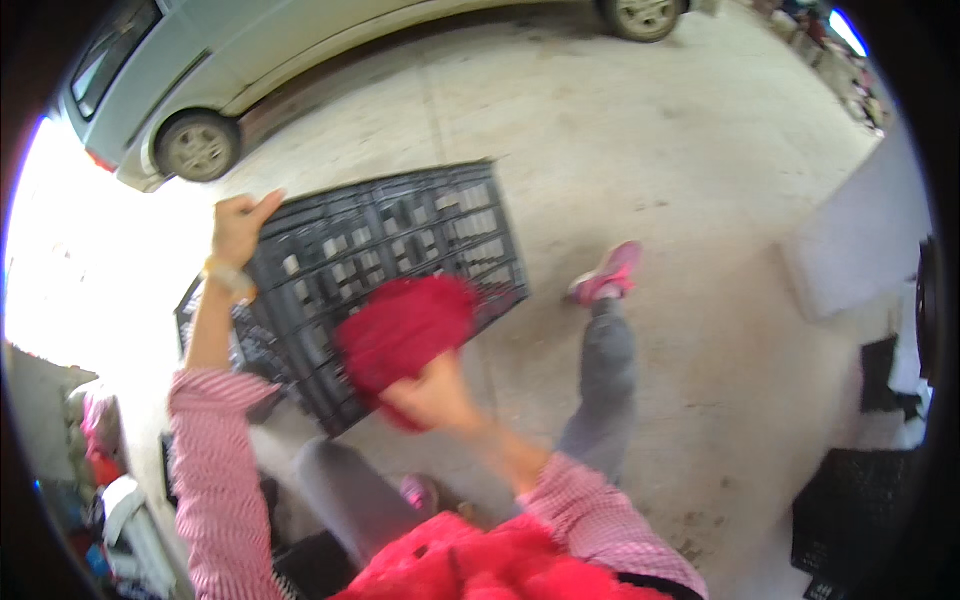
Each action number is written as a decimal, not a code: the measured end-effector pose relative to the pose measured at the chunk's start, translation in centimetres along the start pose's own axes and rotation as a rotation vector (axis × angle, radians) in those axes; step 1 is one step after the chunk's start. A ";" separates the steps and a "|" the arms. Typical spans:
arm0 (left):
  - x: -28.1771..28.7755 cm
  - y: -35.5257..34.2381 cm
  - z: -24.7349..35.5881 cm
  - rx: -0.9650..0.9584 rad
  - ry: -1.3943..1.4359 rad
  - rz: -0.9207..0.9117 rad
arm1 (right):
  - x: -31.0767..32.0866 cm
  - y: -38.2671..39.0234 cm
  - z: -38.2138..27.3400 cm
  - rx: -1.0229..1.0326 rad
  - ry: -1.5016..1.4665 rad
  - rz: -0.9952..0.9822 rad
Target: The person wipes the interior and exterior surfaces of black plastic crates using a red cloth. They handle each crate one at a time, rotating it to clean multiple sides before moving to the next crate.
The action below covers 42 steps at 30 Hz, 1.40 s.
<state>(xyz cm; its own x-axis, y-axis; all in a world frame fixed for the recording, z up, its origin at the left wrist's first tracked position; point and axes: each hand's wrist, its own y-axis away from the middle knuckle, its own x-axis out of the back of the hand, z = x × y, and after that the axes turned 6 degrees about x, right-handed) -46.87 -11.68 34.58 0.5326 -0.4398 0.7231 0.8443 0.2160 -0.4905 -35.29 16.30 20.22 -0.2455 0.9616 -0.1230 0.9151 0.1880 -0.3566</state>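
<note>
Crate (pixel 350 258): black, apparently plastic, rectangular; its wall is an open lattice of straight bars with small slot-like gaps. Held tilted in front of the wearer; contact with floor not certain from this angle. Left hand (pixel 240 228) at the crate's upper left corner, grip closed on the rim, thumb stretched along it. Right hand (pixel 432 393) at the crate's lower right part, grip closed on a bunched red cloth (pixel 410 330). Cloth is soft, rounded in outline, lying over the lattice; weave too blurred to read.

Sleeve (pixel 215 480), left of and below the crate: pink check, crinkled. Shoe (pixel 608 273), right of the crate: pink. Floor (pixel 700 150) around the crate: pale, hard, smooth with dark stains. Beyond the crate, a van (pixel 300 50): glossy pale metal body, round spoked wheels. Far right of the crate, a pale flat-faced block (pixel 865 235), edges soft from blur.
</note>
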 end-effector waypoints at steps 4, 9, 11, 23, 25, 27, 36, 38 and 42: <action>-1.2 -0.5 -2.0 0.098 -0.032 -0.052 | -2.6 2.5 -3.1 0.315 0.077 -0.223; -0.8 0.1 -1.1 0.040 0.095 -0.073 | 1.7 3.0 5.6 0.023 0.423 -0.361; -0.4 0.6 -0.6 -0.027 0.089 -0.029 | 2.8 1.9 11.1 0.192 0.464 -0.266; -0.2 2.2 0.3 0.105 0.165 -0.055 | 17.2 -5.8 21.3 -0.231 0.389 0.381; 0.0 2.6 0.5 0.139 0.155 -0.032 | 17.3 -8.2 21.3 -0.525 0.186 0.709; 0.1 2.8 0.5 0.124 0.124 -0.015 | 16.9 -10.5 20.6 -0.728 0.108 0.793; -0.6 2.6 2.6 0.074 0.061 0.045 | 4.2 -13.2 7.2 -0.080 -0.074 0.219; -0.9 2.7 3.7 0.016 0.052 0.103 | 0.6 -11.0 1.9 0.096 0.014 0.015; -0.8 2.4 4.8 0.037 0.054 0.037 | -4.0 -8.1 -4.6 0.289 -0.140 -0.140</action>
<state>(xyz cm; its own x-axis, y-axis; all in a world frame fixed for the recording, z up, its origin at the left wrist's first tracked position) -45.00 -6.67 35.18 0.5607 -0.4771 0.6767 0.8260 0.2652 -0.4974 -40.22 11.83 27.84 -0.4218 0.8901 -0.1727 0.7463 0.2327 -0.6237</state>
